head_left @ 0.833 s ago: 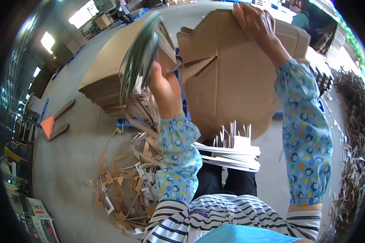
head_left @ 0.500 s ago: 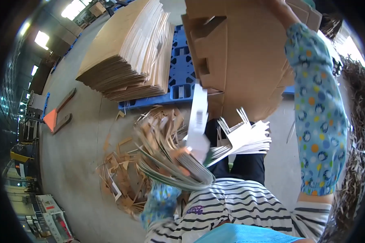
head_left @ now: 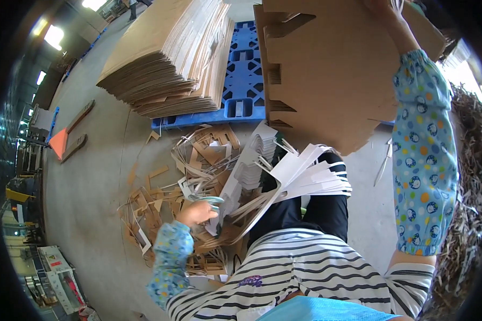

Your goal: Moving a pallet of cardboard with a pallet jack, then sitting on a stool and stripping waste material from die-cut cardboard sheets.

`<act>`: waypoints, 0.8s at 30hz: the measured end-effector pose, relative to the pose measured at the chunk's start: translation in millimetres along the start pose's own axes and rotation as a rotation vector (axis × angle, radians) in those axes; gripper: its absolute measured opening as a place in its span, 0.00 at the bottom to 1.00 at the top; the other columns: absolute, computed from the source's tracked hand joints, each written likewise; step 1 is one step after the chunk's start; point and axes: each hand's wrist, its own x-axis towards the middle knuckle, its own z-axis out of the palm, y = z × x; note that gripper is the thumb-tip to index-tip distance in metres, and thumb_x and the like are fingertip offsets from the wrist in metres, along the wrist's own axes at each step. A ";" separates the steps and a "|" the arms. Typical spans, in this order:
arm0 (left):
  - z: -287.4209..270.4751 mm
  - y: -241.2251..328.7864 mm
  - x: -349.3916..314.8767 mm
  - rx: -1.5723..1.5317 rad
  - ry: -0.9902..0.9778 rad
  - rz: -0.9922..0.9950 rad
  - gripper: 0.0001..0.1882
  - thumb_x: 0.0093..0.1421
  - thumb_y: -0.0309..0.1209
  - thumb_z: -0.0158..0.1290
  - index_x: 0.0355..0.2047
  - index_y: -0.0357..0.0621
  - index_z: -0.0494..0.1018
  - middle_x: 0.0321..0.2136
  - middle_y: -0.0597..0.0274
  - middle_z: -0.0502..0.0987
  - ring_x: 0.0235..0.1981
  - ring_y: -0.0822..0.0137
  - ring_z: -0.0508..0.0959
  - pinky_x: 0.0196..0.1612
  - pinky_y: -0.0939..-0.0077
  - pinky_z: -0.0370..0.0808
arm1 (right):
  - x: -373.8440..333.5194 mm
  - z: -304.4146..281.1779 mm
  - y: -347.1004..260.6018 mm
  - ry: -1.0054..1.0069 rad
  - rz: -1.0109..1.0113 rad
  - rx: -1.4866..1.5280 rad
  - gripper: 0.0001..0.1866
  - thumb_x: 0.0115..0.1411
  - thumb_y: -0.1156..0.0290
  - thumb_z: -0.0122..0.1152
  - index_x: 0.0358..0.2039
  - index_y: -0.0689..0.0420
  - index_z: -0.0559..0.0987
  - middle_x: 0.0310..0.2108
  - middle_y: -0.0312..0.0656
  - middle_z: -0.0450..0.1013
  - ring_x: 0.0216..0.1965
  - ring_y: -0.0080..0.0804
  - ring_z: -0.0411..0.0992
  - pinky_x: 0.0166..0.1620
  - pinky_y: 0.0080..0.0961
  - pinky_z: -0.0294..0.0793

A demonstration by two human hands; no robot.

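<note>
A bundle of white-faced cardboard offcut strips [head_left: 308, 171] lies fanned across my thighs, its narrow ends trailing to the left. My left hand [head_left: 198, 213] is closed around part of these strips, low over the scrap heap. At the top, my right hand [head_left: 383, 9] lies against the far part of a large brown die-cut cardboard stack [head_left: 332, 69]. Its fingertips are partly cut off by the picture's edge, so their grip cannot be made out. Slots and notches run down the left side of that stack.
A second tall pile of flat cardboard sheets [head_left: 144, 59] stands on a blue plastic pallet [head_left: 243, 80]. Cardboard scraps [head_left: 158, 200] litter the floor at left. Farther left is an orange pallet jack [head_left: 59, 142]. Shredded brown paper [head_left: 468, 198] is heaped along the right.
My left hand has swung out to the left, and the strips have dropped and spread from a lifted bunch. My right hand has shifted slightly right.
</note>
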 end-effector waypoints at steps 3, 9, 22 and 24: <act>-103.5 63.5 -8.5 -0.020 0.450 0.971 0.09 0.59 0.34 0.51 0.29 0.41 0.73 0.27 0.66 0.76 0.26 0.74 0.75 0.30 0.80 0.73 | 19.0 -30.8 22.0 -0.032 0.006 -0.033 0.09 0.59 0.66 0.47 0.35 0.55 0.73 0.26 0.44 0.72 0.25 0.43 0.71 0.27 0.39 0.69; -275.3 205.3 32.0 -0.547 1.522 1.000 0.23 0.48 0.35 0.63 0.42 0.38 0.69 0.37 0.58 0.74 0.38 0.70 0.74 0.42 0.75 0.70 | 21.0 -49.6 -15.2 -0.053 0.242 0.131 0.14 0.61 0.60 0.47 0.25 0.55 0.75 0.21 0.46 0.72 0.23 0.46 0.71 0.27 0.40 0.68; -279.3 242.2 59.5 -1.171 1.278 1.314 0.24 0.46 0.37 0.65 0.40 0.37 0.71 0.49 0.50 0.68 0.55 0.63 0.63 0.55 0.74 0.63 | 33.7 -66.2 -8.9 -0.082 0.392 0.148 0.20 0.61 0.55 0.44 0.25 0.57 0.76 0.24 0.50 0.74 0.27 0.50 0.72 0.33 0.43 0.70; -294.0 255.5 61.2 -0.973 1.080 1.293 0.24 0.47 0.33 0.65 0.42 0.35 0.70 0.44 0.52 0.72 0.49 0.66 0.68 0.53 0.75 0.65 | 30.6 -69.7 -5.4 -0.130 0.395 0.089 0.21 0.61 0.54 0.44 0.25 0.58 0.77 0.24 0.50 0.74 0.27 0.50 0.72 0.33 0.43 0.70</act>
